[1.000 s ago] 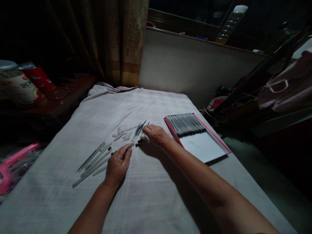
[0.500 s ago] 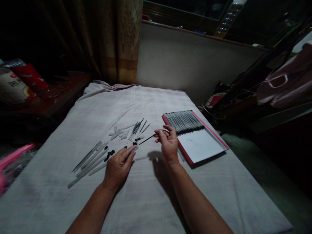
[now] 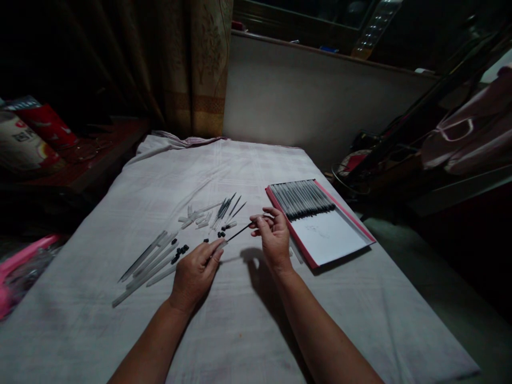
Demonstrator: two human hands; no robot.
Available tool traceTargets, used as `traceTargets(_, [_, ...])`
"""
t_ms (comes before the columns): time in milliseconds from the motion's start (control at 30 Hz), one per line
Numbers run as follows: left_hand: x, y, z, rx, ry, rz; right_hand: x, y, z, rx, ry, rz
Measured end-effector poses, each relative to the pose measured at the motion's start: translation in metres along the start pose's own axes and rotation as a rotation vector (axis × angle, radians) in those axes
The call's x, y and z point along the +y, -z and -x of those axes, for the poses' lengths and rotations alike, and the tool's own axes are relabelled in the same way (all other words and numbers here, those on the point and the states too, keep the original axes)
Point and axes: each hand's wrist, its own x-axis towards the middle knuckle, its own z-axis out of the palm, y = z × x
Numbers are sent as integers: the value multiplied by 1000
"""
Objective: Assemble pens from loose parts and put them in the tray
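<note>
My left hand [image 3: 196, 274] is closed around a translucent pen barrel [image 3: 222, 245], most of it hidden by the fingers. A thin dark pen refill [image 3: 240, 232] slants between the hands, pinched at its upper end by my right hand [image 3: 274, 242]. The refill's lower end meets the open end of the barrel and seems to be partly inside. Left of my left hand lie several pen barrels [image 3: 154, 261] and small black plugs [image 3: 184, 249]. Beyond the hands are loose dark-tipped refills [image 3: 224, 209] and short clear caps [image 3: 196, 216].
A red-edged box lid [image 3: 328, 240] right of my hands holds a row of assembled pens [image 3: 302, 197]. Short clear pieces [image 3: 296, 255] lie beside it. A pink-handled bag [image 3: 28, 261] is at the left table edge, and packages [image 3: 28, 138] stand on a side table.
My right hand has moved slightly left, towards my left hand. Less of the refill shows between the hands. My left hand has barely moved.
</note>
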Motion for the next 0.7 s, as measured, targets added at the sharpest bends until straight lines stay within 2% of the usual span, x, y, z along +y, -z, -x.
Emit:
traceTargets(167, [0, 0, 2, -28, -9, -48, 5, -1, 7, -48, -47, 23])
traceTargets(333, [2, 0, 3, -59, -46, -92, 16, -2, 19, -188, -65, 160])
traceTargets(567, [-2, 2, 3, -17, -29, -108, 27, -6, 41, -536, 279, 507])
traceTargets(633, [-3, 2, 3, -24, -10, -104, 26, -5, 35, -594, 299, 577])
traceTargets(700, [-4, 2, 2, -34, 3, -98, 24, -3, 22, -596, 281, 699])
